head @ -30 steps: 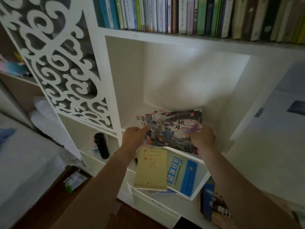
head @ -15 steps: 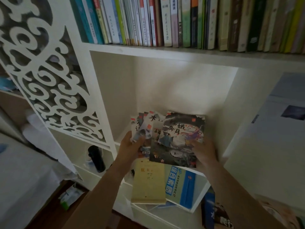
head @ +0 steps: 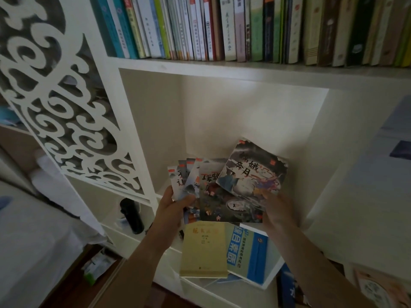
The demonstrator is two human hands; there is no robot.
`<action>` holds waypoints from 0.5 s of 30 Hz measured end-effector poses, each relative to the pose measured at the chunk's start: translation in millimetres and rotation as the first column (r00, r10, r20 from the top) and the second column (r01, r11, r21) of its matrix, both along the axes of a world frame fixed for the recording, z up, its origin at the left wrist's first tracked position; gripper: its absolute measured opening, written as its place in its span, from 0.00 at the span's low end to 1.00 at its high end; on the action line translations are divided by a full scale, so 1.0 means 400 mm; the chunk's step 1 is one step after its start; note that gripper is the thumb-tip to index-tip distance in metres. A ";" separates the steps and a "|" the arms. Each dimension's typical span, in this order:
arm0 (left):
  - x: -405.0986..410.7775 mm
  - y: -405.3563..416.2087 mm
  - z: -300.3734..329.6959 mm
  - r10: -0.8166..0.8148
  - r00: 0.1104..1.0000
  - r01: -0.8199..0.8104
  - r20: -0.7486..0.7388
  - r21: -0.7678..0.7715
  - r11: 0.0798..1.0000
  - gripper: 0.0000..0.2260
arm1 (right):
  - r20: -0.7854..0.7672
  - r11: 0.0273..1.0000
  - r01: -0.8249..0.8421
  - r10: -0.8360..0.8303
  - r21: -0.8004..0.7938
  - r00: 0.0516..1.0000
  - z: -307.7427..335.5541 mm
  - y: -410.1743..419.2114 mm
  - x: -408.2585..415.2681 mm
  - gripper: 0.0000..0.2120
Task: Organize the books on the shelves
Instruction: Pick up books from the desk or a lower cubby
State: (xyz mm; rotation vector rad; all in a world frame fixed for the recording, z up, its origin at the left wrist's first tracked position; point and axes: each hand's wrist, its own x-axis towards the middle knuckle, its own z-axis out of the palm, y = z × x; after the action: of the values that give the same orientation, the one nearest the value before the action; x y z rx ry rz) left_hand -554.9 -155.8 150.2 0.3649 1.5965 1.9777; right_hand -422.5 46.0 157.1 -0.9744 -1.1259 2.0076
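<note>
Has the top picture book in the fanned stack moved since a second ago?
Yes. The top picture book has lifted and tilted, rising off the cubby floor toward the cubby's back wall, gripped by the right hand.

A fanned stack of picture books (head: 229,192) sits in front of the open cubby (head: 222,112), held between the left hand (head: 172,210) at its left edge and the right hand (head: 277,207) at its right edge. The top book (head: 253,172) lies tilted on the right of the fan. Above the cubby, a shelf (head: 244,70) carries a row of upright books (head: 244,27). Left of the cubby stands a scrollwork panel (head: 66,107); below it, a bottle (head: 131,215) stands in a lower compartment. Under the hands, a booklet (head: 203,250) lies left of, and overlapping, another book (head: 249,252).
</note>
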 end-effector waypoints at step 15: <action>-0.037 -0.035 0.152 0.095 0.967 -0.105 -0.236 -0.028 0.994 0.18 | -0.057 0.913 -0.211 0.246 0.349 0.968 0.178 -0.004 0.014 0.12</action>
State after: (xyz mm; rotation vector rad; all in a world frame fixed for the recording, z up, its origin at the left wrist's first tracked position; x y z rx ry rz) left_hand -569.9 -169.9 210.9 0.5285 1.8312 2.0357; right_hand -417.0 44.5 228.3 -0.5802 -1.5276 1.9231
